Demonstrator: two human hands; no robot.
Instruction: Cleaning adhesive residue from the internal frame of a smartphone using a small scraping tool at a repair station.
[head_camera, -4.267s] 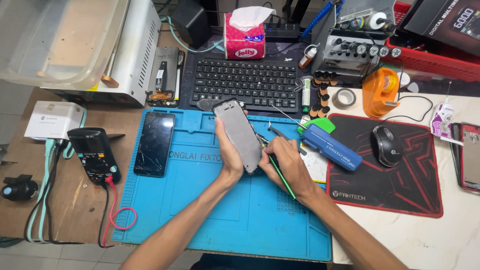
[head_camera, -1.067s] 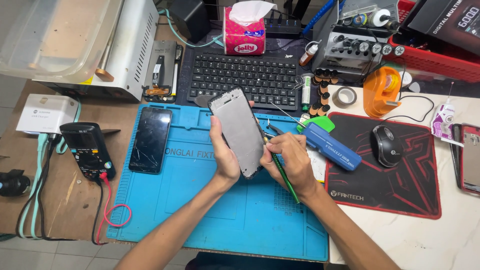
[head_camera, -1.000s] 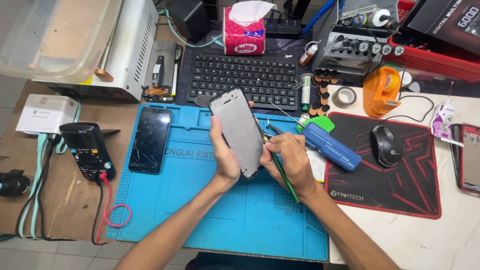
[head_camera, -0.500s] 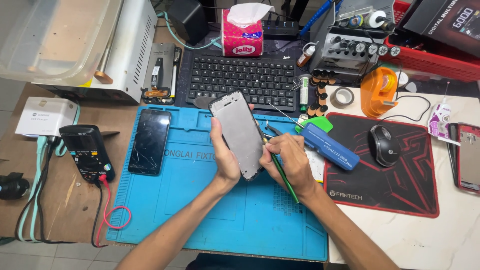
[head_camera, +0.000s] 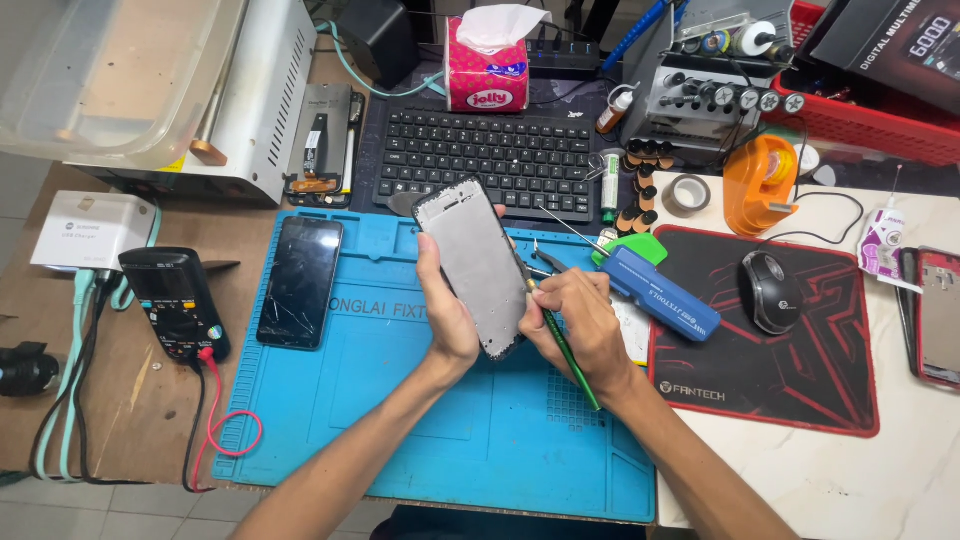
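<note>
Left hand (head_camera: 448, 318) clamps the phone frame (head_camera: 473, 265) above the blue mat (head_camera: 400, 420) — long axis tilted, top end pointing away toward the keyboard (head_camera: 480, 160). Right hand (head_camera: 580, 325) is closed on a green tool (head_camera: 562, 340), tip at the frame's right edge — the nearer hand to that seam.

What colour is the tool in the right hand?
Green handle on the tool, gripped by the right hand; head view.
</note>
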